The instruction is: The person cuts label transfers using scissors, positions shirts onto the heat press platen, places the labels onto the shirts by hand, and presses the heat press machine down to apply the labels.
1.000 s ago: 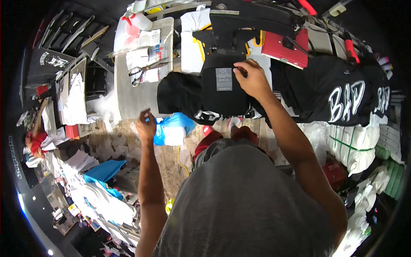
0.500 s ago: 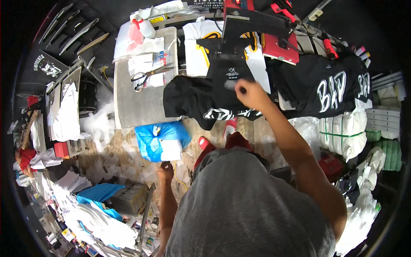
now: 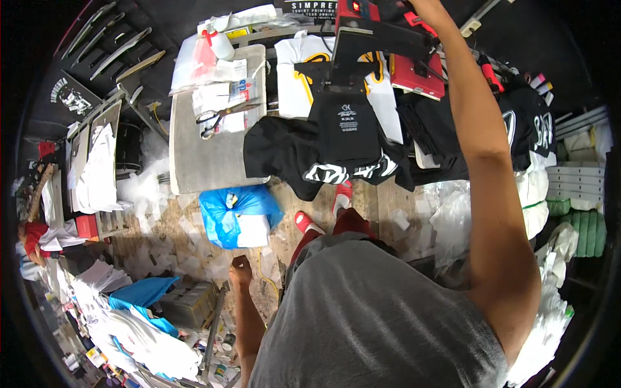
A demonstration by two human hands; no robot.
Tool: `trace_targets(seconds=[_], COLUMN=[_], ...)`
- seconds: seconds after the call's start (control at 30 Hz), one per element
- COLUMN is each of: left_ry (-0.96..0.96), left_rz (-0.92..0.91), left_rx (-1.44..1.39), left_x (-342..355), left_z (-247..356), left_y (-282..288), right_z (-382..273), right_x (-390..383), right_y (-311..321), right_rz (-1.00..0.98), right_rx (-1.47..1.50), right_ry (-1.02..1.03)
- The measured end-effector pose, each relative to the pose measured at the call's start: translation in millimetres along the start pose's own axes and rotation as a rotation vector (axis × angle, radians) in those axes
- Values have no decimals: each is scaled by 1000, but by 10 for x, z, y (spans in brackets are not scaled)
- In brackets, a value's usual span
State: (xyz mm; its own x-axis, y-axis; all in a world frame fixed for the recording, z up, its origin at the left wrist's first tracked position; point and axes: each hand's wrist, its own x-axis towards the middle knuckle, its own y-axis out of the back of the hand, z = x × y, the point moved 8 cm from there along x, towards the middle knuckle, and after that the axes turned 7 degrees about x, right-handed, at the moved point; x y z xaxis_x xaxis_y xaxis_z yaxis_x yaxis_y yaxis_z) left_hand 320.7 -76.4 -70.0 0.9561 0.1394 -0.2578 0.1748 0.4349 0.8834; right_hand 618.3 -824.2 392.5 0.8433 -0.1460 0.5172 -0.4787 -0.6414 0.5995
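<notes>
My right hand (image 3: 428, 8) is stretched far forward at the top edge, at the red handle (image 3: 419, 23) of a heat press (image 3: 381, 35). Its fingers are partly cut off by the frame, so their grip is unclear. Below the press, a black T-shirt (image 3: 284, 145) lies over a flat platen (image 3: 349, 145), with a small white print facing up and larger white lettering hanging at the near edge. My left hand (image 3: 240, 271) hangs low beside my body, loosely curled with nothing seen in it, near a blue plastic bag (image 3: 223, 216) on the floor.
Left of the shirt, scissors (image 3: 223, 116) lie on a grey board (image 3: 200, 152) near a spray bottle (image 3: 221, 46). More black shirts (image 3: 440, 158) and a red box (image 3: 420, 77) are to the right. Paper scraps and a yellow cable (image 3: 262, 268) lie on the floor.
My right hand has left the shirt's print and gone up and right to the press handle. The small white print now shows fully. My left hand has shifted slightly left and down.
</notes>
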Motion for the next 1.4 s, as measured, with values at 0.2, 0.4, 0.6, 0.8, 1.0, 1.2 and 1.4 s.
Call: trace_targets(seconds=[0.2, 0.4, 0.6, 0.8, 1.0, 1.2, 1.4], left_ry=[20, 82, 30, -221, 104, -185, 53], left_rz=[-89, -200, -338, -92, -311, -452, -623], left_rx=[167, -66, 12, -213, -552, -35, 32], left_x=[-189, 6, 243, 350, 576, 570, 209], left_z=[-222, -441, -778, -673, -210, -820, -820], left_y=[-163, -681, -1332, -1279, -1163, -1429, -1793], right_z=[-1107, -1910, -2450, -1415, -1248, -1328, -1270], right_x=[-613, -1031, -2601, -3101, -3121, -3100, -3185], right_y=[-207, 428, -392, -1701, -1709, -1669, -1687], right_rz=[157, 18, -706, -615, -613, -473, -428], right_rx=[-369, -105, -183, -524, -464, -395, -394], right_ry=[-245, 2, 10, -2, -125, -145, -171])
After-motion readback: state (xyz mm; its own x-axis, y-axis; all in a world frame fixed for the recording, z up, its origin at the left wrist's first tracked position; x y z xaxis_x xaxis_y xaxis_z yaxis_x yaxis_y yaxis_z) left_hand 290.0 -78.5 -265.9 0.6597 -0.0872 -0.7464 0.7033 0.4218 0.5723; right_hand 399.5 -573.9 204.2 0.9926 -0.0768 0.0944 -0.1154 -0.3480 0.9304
